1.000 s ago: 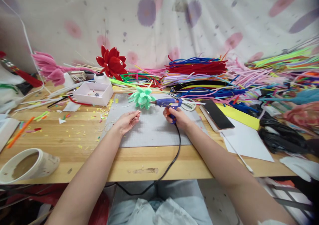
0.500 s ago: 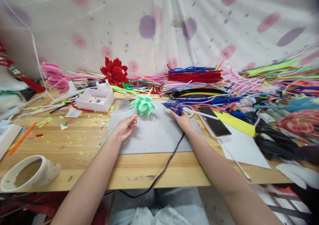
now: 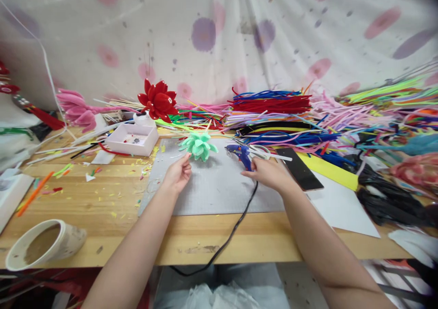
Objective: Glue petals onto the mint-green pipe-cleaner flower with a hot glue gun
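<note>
On the grey cutting mat sits a mint-green flower with many pointed fuzzy petals. My left hand is closed in a pinch at the flower's lower left edge. What its fingertips hold, if anything, is too small to see. To the right, my right hand has its fingers around the handle of a blue glue gun, whose nozzle points left toward the flower. A white glue stick sticks out behind the gun, and its black cord runs down over the table edge.
A white box with small beads and a red flower stand behind at left. Bundles of coloured pipe cleaners line the back. A phone lies at right, a cup of brown liquid at front left.
My right hand has shifted right and lower on the glue gun, so more of its handle shows. The fingers of my left hand have curled tighter beside the flower. The view has shifted slightly.
</note>
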